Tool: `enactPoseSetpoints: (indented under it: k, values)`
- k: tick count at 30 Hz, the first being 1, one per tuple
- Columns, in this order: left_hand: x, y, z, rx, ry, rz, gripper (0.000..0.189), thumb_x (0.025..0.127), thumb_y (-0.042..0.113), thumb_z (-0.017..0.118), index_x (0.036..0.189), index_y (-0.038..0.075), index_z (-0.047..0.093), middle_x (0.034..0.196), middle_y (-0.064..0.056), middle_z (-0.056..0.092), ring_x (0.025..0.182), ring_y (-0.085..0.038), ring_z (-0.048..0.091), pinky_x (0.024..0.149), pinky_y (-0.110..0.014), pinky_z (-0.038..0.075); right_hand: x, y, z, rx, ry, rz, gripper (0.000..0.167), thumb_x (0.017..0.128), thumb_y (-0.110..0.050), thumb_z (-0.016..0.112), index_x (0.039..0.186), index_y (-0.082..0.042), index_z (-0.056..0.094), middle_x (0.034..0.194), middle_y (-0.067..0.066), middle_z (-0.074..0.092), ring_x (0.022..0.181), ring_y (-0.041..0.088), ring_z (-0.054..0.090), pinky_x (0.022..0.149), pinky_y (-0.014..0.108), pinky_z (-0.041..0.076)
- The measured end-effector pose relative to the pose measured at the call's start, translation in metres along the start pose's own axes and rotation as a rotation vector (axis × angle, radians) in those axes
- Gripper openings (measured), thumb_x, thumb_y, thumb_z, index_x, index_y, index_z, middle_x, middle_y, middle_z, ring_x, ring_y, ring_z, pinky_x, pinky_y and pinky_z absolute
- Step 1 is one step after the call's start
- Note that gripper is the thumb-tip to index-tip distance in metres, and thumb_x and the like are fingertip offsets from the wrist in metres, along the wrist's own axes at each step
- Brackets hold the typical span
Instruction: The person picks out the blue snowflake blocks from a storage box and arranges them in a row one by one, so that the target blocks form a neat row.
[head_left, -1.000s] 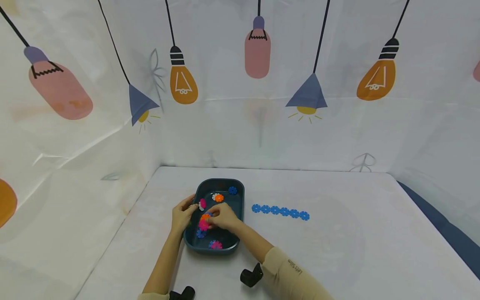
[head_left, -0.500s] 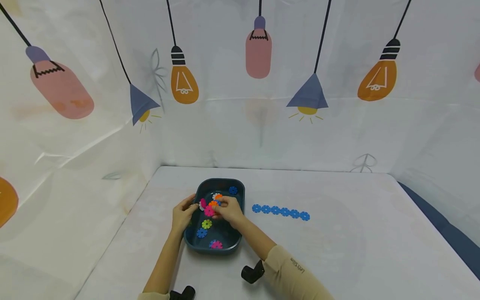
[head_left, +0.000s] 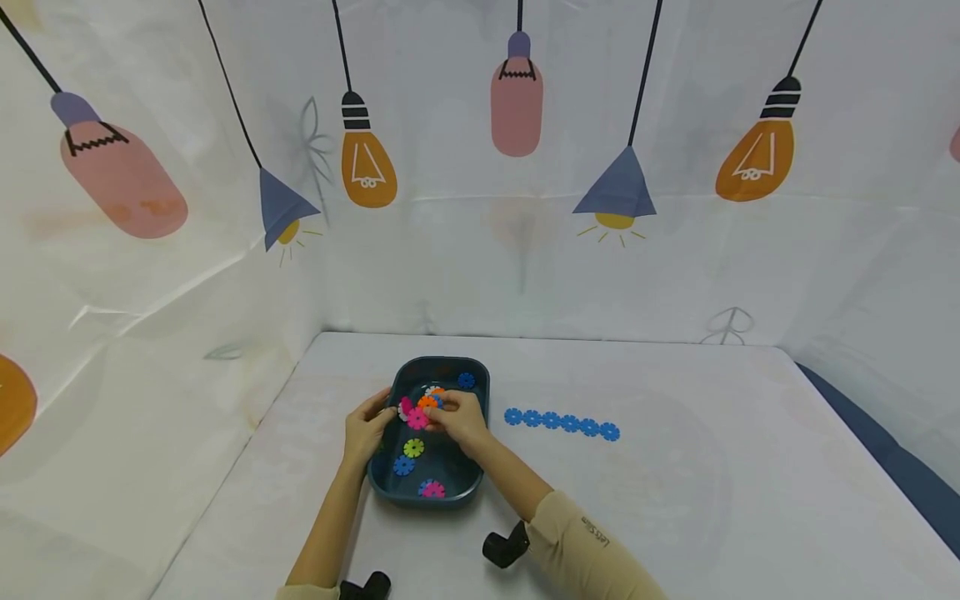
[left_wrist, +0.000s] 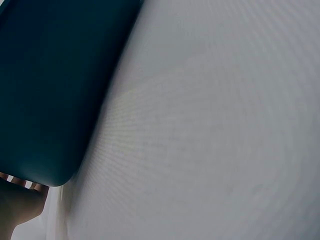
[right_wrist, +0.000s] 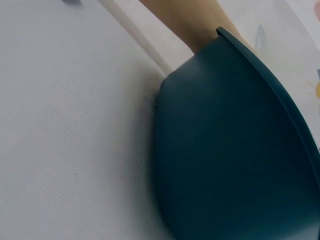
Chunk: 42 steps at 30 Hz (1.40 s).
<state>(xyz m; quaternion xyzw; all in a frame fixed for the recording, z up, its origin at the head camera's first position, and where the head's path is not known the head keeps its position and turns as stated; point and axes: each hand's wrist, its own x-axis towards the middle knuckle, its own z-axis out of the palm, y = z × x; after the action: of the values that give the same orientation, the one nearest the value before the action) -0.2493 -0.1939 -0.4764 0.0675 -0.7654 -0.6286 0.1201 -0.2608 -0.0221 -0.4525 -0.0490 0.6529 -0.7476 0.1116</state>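
A dark teal tray (head_left: pixel 462 492) sits on the white table, tilted lengthwise away from the wearer. My left hand (head_left: pixel 367 427) grips its left rim, thumb over the edge, right at a pink-and-white pair of snowflake discs. Above the tray's middle, my right hand (head_left: pixel 461 419) pinches a small cluster: an orange snowflake disc (head_left: pixel 428 402), a pink disc (head_left: pixel 417 418) and a bit of blue. Its fingers hide part of the cluster. A yellow-green disc (head_left: pixel 414 448), a blue disc (head_left: pixel 404 465) and a pink-and-blue pair (head_left: pixel 432 489) lie nearer the wearer.
A row of several blue snowflake discs (head_left: pixel 561 422) lies right of the tray. One blue disc (head_left: pixel 466 380) is in the tray's far corner. The tray's outer wall (right_wrist: pixel 225 150) fills much of the right wrist view. A lamp-patterned white curtain (head_left: pixel 465 267) hangs behind the table.
My right hand has moved up and slightly right inside the tray, carrying the orange-and-pink cluster. The yellow-green disc has come into view beneath. The left hand stays on the rim.
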Motion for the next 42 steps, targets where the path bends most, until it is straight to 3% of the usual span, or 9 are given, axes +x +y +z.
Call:
enactPoseSetpoints:
  k: [5, 9, 13, 17, 24, 27, 32, 42]
  values:
    - [0.001, -0.003, 0.001, -0.022, 0.003, 0.008, 0.041, 0.088, 0.003, 0.062, 0.127, -0.006, 0.055, 0.126, -0.027, 0.055, 0.114, -0.036, 0.053, 0.073, -0.009, 0.043, -0.001, -0.001, 0.0, 0.012, -0.009, -0.024, 0.026, 0.089, 0.004, 0.057, 0.112, 0.017, 0.057, 0.093, 0.029, 0.067, 0.069, 0.02, 0.069, 0.068, 0.033, 0.055]
    - [-0.01, 0.018, 0.0, -0.021, -0.003, 0.003, 0.039, 0.088, -0.002, 0.059, 0.126, -0.01, 0.054, 0.125, -0.03, 0.054, 0.113, -0.039, 0.053, 0.072, -0.008, 0.042, -0.004, -0.007, 0.0, 0.013, -0.015, -0.042, 0.028, 0.09, 0.004, 0.056, 0.114, 0.019, 0.055, 0.096, 0.033, 0.065, 0.071, 0.022, 0.069, 0.068, 0.033, 0.055]
    - [-0.017, 0.033, 0.001, 0.003, -0.005, 0.013, 0.038, 0.089, -0.003, 0.057, 0.126, -0.012, 0.053, 0.125, -0.031, 0.053, 0.114, -0.042, 0.052, 0.074, -0.009, 0.042, -0.012, -0.017, 0.001, -0.014, -0.018, -0.057, 0.029, 0.09, 0.002, 0.058, 0.113, 0.019, 0.056, 0.095, 0.035, 0.064, 0.063, 0.017, 0.067, 0.065, 0.033, 0.055]
    - [-0.013, 0.028, 0.0, 0.01, -0.007, 0.01, 0.038, 0.089, -0.002, 0.058, 0.125, -0.013, 0.053, 0.124, -0.032, 0.053, 0.112, -0.042, 0.053, 0.074, -0.01, 0.043, -0.018, -0.024, 0.002, -0.056, -0.033, -0.061, 0.027, 0.089, -0.002, 0.061, 0.108, 0.017, 0.059, 0.091, 0.036, 0.064, 0.057, 0.013, 0.065, 0.063, 0.033, 0.055]
    - [0.002, 0.001, 0.0, -0.012, 0.004, -0.013, 0.04, 0.088, 0.004, 0.061, 0.127, -0.006, 0.055, 0.126, -0.026, 0.055, 0.111, -0.035, 0.055, 0.073, -0.009, 0.043, -0.007, -0.011, -0.002, -0.006, -0.063, -0.041, 0.033, 0.093, 0.001, 0.054, 0.12, 0.02, 0.052, 0.099, 0.033, 0.063, 0.071, 0.026, 0.07, 0.069, 0.032, 0.055]
    - [0.003, -0.002, 0.002, 0.002, 0.01, -0.011, 0.041, 0.089, 0.006, 0.061, 0.128, -0.004, 0.055, 0.127, -0.025, 0.055, 0.112, -0.034, 0.054, 0.074, -0.008, 0.042, -0.003, -0.008, -0.005, -0.003, -0.067, -0.022, 0.034, 0.095, 0.003, 0.048, 0.125, 0.018, 0.048, 0.104, 0.027, 0.062, 0.076, 0.027, 0.07, 0.073, 0.033, 0.054]
    - [0.002, -0.003, 0.002, 0.01, 0.013, -0.003, 0.04, 0.088, 0.006, 0.061, 0.127, -0.004, 0.056, 0.126, -0.026, 0.056, 0.107, -0.031, 0.056, 0.074, -0.009, 0.043, -0.004, -0.014, -0.016, -0.019, -0.119, -0.044, 0.035, 0.096, 0.004, 0.044, 0.128, 0.018, 0.045, 0.11, 0.031, 0.06, 0.086, 0.031, 0.069, 0.078, 0.034, 0.053]
    - [0.002, -0.005, 0.001, -0.011, 0.009, 0.001, 0.04, 0.088, 0.004, 0.061, 0.126, -0.006, 0.056, 0.125, -0.027, 0.056, 0.087, -0.002, 0.057, 0.07, -0.012, 0.046, -0.014, -0.031, -0.05, -0.042, -0.103, -0.053, 0.027, 0.092, 0.0, 0.055, 0.113, 0.017, 0.059, 0.1, 0.028, 0.066, 0.076, 0.019, 0.07, 0.075, 0.033, 0.054]
